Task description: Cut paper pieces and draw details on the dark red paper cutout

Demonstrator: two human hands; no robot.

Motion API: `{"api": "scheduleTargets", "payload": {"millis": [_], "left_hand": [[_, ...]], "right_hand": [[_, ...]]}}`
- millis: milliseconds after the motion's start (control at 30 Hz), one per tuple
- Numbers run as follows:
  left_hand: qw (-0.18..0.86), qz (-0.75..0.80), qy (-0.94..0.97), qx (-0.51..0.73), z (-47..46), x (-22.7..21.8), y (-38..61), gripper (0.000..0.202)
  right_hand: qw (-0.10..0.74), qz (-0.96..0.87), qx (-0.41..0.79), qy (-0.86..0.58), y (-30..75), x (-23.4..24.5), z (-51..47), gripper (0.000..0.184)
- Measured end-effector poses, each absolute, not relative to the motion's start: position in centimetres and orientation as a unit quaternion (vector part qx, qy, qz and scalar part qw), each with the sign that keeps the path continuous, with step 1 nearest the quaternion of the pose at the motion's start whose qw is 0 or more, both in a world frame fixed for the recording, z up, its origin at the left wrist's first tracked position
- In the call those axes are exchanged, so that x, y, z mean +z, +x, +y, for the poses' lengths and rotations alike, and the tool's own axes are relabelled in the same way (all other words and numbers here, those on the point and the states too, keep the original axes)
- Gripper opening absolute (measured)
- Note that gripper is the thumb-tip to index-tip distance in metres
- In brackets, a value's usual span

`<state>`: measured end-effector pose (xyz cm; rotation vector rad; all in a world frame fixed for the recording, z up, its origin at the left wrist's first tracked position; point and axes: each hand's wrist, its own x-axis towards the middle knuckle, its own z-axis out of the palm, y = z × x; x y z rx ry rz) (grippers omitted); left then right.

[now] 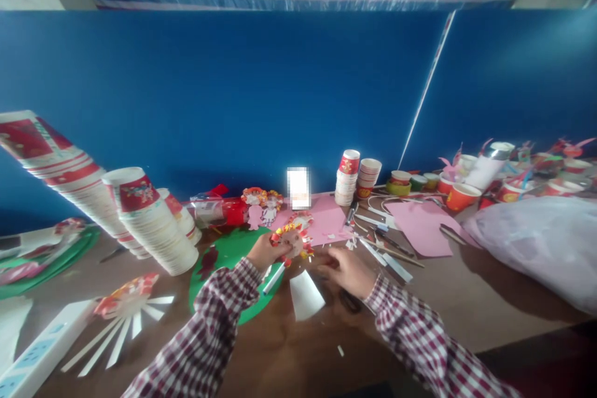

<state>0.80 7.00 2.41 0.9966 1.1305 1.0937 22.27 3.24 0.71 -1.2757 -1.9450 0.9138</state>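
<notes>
My left hand (267,251) pinches a round paper cutout (293,242) with a brown middle and a red and yellow fringed edge, held above the table. To its right, my right hand (349,270) is loosely bent, its fingers pointing toward the cutout without touching it. Nothing shows in those fingers. Dark-handled scissors (349,302) lie just below the right hand, partly hidden by it. Between and below the hands is a white piece of paper (306,296). A white marker (274,278) rests on green paper (224,255) beneath my left hand.
Tall stacks of paper cups (153,224) stand at the left, near a power strip (46,342) and a cut-up cup (128,305). Behind are pink paper (331,217) and smaller cup stacks (347,180). Decorated cups (461,197) and a plastic bag (536,242) occupy the right.
</notes>
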Motion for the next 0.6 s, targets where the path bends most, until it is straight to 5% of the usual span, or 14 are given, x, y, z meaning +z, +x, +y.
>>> {"api": "scheduleTargets", "payload": {"millis": [133,233,600], "left_hand": [[0.568,0.498,0.469,0.458,7.4,2.2,1.3,0.012],[0.551,0.508,0.485,0.451,7.1,1.9,1.8,0.011],[0.552,0.516,0.487,0.437,6.7,1.5,2.5,0.005]], "right_hand": [[0.461,-0.583,0.512,-0.430,18.1,-1.3,2.6,0.050],[0.537,-0.482,0.537,-0.437,16.2,-2.7,2.8,0.045],[0.546,-0.430,0.557,-0.454,15.9,-4.1,3.2,0.032]]}}
